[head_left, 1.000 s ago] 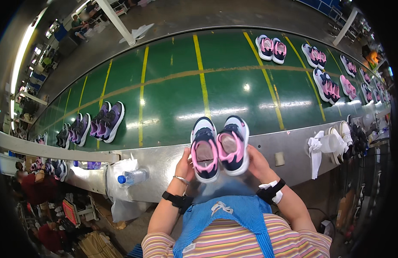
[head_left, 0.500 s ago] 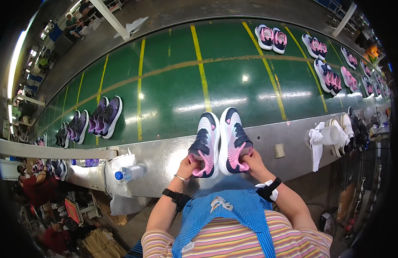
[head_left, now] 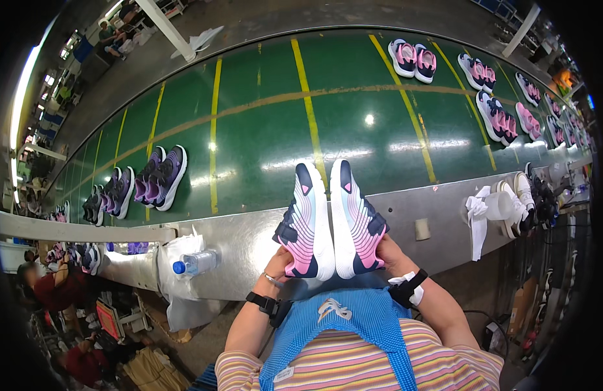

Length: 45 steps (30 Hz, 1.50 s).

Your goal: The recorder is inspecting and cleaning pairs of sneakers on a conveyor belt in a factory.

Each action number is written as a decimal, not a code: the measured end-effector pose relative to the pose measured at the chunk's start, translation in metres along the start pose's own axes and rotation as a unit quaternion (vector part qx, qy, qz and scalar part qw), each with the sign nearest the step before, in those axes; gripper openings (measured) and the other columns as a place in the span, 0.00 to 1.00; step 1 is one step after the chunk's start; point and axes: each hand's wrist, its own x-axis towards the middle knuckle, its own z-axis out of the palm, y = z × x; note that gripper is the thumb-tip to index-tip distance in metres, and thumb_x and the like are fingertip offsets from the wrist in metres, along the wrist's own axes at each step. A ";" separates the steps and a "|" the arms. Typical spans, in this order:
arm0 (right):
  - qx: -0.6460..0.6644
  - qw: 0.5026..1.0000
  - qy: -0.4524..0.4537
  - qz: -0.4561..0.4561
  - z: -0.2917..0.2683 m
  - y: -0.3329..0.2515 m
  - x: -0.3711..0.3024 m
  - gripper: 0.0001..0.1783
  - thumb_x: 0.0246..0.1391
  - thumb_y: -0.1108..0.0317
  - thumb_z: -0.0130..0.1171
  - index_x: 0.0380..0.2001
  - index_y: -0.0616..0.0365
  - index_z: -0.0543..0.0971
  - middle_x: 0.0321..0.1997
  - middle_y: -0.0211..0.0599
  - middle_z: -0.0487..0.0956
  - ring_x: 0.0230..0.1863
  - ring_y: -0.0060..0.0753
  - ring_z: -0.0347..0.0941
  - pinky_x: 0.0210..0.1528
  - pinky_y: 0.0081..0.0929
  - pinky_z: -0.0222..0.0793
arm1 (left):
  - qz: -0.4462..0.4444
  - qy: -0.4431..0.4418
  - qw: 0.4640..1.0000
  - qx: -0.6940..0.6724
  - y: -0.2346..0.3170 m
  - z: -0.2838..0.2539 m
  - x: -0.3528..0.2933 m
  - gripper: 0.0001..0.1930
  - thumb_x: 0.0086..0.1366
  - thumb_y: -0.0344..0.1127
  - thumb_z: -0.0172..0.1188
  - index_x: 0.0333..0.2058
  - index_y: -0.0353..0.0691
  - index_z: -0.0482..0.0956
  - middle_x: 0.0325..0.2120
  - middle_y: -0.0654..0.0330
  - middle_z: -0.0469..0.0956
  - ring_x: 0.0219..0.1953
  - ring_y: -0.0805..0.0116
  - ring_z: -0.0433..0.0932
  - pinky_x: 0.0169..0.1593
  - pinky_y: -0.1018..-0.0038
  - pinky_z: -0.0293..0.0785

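Observation:
Side by side in front of me I hold a pair of sneakers, pink, white and navy with wavy stripes, toes pointing away. My left hand point(head_left: 278, 263) is closed on the heel end of the left sneaker point(head_left: 303, 225). On the outer side of the right sneaker point(head_left: 355, 221), my right hand point(head_left: 392, 256) grips its heel part; some fingers are hidden behind the shoes. Both shoes are tipped so their striped sides face up and their white soles face each other. They are above the metal ledge, with the toes over the green belt.
Purple-black sneakers point(head_left: 161, 177) stand on the green belt point(head_left: 256, 146) at the left; pink-navy pairs point(head_left: 412, 60) sit at the far right. On the metal ledge point(head_left: 249, 233) are a capped water bottle point(head_left: 196, 262), a tape roll point(head_left: 423, 229) and a white cup point(head_left: 499, 205). People sit at lower left.
Both sneakers have been rolled outward in my hands, so their striped sides now show instead of the openings. The soles have come closer together at the heels.

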 end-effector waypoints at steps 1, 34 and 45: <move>0.007 1.000 -0.007 0.006 0.003 0.000 0.000 0.14 0.53 0.76 0.45 0.44 0.65 0.70 0.42 0.39 0.75 0.39 0.30 0.73 0.42 0.26 0.70 | -0.007 0.002 1.000 0.008 0.001 -0.002 0.000 0.20 0.58 0.20 0.43 0.51 0.36 0.61 0.46 0.53 0.69 0.46 0.63 0.71 0.51 0.69 0.68; -0.652 0.701 -0.047 -0.287 0.043 -0.006 -0.038 0.34 0.38 0.63 0.59 0.53 0.46 0.61 0.36 0.43 0.70 0.39 0.45 0.65 0.45 0.41 0.57 | 0.243 0.116 0.826 0.495 -0.037 -0.007 0.014 0.26 0.48 0.28 0.52 0.48 0.26 0.60 0.32 0.42 0.73 0.35 0.51 0.74 0.40 0.66 0.70; -0.756 0.548 -0.172 -0.315 0.040 -0.066 0.049 0.04 0.37 0.68 0.55 0.22 0.49 0.76 0.20 0.38 0.75 0.25 0.41 0.72 0.29 0.36 0.67 | 0.215 0.083 0.741 0.631 0.023 0.013 0.030 0.30 0.54 0.44 0.55 0.51 0.33 0.60 0.42 0.41 0.66 0.46 0.47 0.64 0.51 0.64 0.62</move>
